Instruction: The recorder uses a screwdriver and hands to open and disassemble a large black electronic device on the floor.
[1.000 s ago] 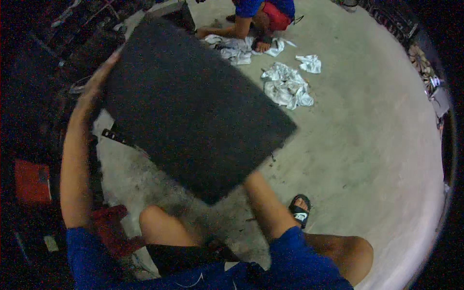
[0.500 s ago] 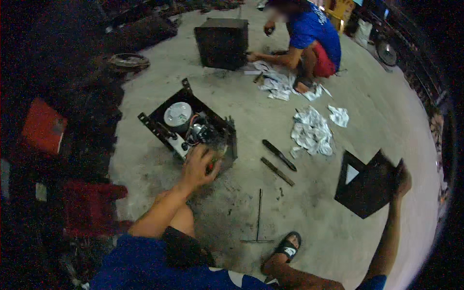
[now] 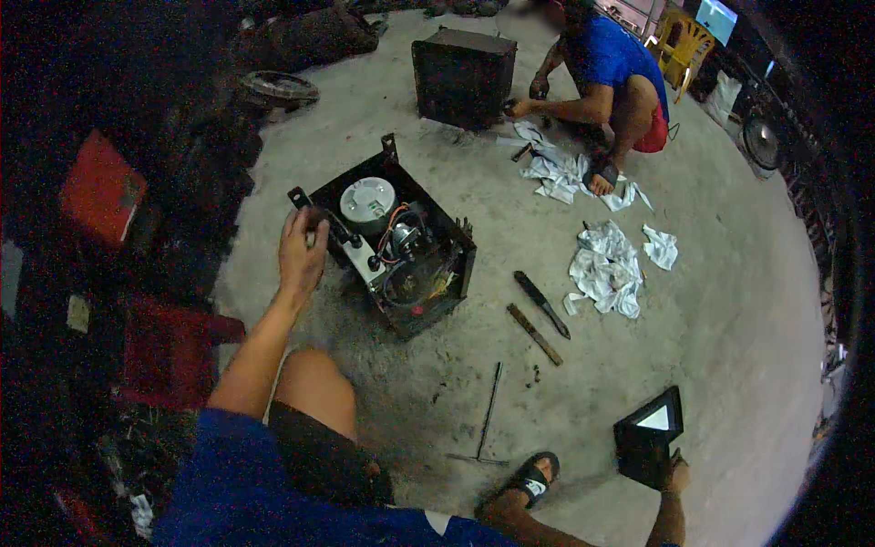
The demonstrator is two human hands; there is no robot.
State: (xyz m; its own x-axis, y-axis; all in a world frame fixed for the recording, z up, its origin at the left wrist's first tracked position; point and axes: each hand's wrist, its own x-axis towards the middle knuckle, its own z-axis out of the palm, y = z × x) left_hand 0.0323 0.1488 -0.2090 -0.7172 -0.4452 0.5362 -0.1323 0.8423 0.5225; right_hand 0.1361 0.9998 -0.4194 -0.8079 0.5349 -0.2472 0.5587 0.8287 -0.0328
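An open black metal chassis (image 3: 424,324) stands on the floor before me, with a round white part (image 3: 368,199), wires and a small motor-like part (image 3: 407,240) inside. My left hand (image 3: 301,251) is at its left corner, the fingers bent against the frame beside an upright bracket. Low on the right, my right hand (image 3: 676,474) is closed on the edge of a black folded panel (image 3: 641,456) with a triangular opening. The panel is tilted near the floor, and that hand's fingers are partly hidden.
A T-handled tool (image 3: 489,415), a dark flat tool (image 3: 541,305) and a rusty flat bar (image 3: 534,335) lie on the floor. White crumpled rags (image 3: 606,269) lie beyond. A co-worker (image 3: 620,73) squats by a black box (image 3: 463,77). A red stool (image 3: 169,351) stands left.
My left hand has moved from the chassis's near side to its left corner. My right hand has brought the panel down and nearer to me. The view has shifted slightly.
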